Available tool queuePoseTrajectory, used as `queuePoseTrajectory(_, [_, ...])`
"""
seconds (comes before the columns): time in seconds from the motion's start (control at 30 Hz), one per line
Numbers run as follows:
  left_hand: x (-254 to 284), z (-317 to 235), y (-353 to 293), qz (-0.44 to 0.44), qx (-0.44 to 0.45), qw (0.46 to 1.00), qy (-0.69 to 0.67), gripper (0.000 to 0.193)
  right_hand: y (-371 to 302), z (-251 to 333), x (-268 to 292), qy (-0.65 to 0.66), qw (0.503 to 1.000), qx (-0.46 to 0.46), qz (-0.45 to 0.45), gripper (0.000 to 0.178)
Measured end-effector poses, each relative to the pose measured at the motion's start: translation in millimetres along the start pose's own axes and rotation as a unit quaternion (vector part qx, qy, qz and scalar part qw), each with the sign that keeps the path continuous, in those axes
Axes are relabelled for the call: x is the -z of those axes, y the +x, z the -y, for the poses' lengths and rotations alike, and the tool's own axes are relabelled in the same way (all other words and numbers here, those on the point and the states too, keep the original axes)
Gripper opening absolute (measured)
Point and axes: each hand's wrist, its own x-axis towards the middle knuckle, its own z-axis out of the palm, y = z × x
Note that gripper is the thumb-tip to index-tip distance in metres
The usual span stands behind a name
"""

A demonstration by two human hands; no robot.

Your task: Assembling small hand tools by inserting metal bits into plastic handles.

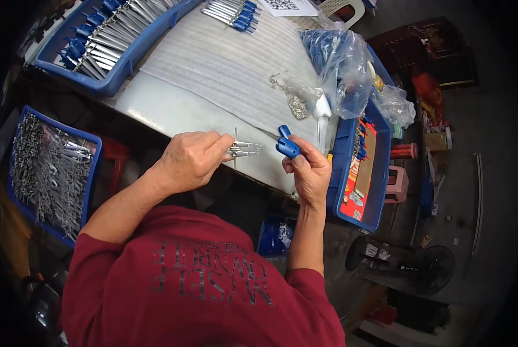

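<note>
Over the table's near edge, my left hand [194, 159] is closed, its fingertips pinching a silver metal part with two prongs [248, 149] and a thin upright rod across it. The prongs point right, toward my right hand. Between thumb and fingers, my right hand [311, 173] grips a blue plastic piece [288, 147] that has a rounded end and a narrower wing-like end. A short gap separates the metal prongs from the blue piece. The rest of the metal part is hidden inside my left fist.
A blue tray [106, 87] of blue-headed metal pieces stands far left, with several more [236, 14] on the foam-covered table [213, 69]. Small metal pins [298, 107] lie right of centre. Another blue bin [334, 196] is at right; a bin of metal parts [54, 168] sits lower left.
</note>
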Motion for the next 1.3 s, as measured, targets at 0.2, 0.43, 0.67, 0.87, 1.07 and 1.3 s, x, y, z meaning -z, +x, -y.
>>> queuePoseTrajectory(0.2, [4, -7, -3, 0.012, -0.018, 1.000, -0.013, 0.026, -20, -2, -3, -0.021, 0.999, -0.037, 0.025, 0.042])
queuePoseTrajectory(0.43, [3, -10, -9, 0.041, -0.025, 0.999, 0.003, 0.026, -29, -10, -5, -0.030, 0.998, -0.049, 0.040, 0.039])
queuePoseTrajectory(0.67, [4, -10, -12, 0.064, -0.024, 0.998, -0.012, 0.026, -34, -12, -4, -0.057, 0.996, -0.048, 0.051, 0.039])
queuePoseTrajectory(0.87, [4, -10, -14, 0.092, -0.015, 0.995, -0.034, 0.026, -36, -12, -1, -0.140, 0.988, -0.005, 0.071, 0.035])
queuePoseTrajectory(1.07, [-1, -15, -18, 0.098, -0.009, 0.993, -0.068, 0.026, -36, -8, -12, -0.178, 0.978, 0.002, 0.113, 0.032])
queuePoseTrajectory(1.3, [1, -14, -19, 0.100, -0.011, 0.994, -0.051, 0.025, -34, -4, -21, -0.265, 0.952, 0.065, 0.139, 0.032])
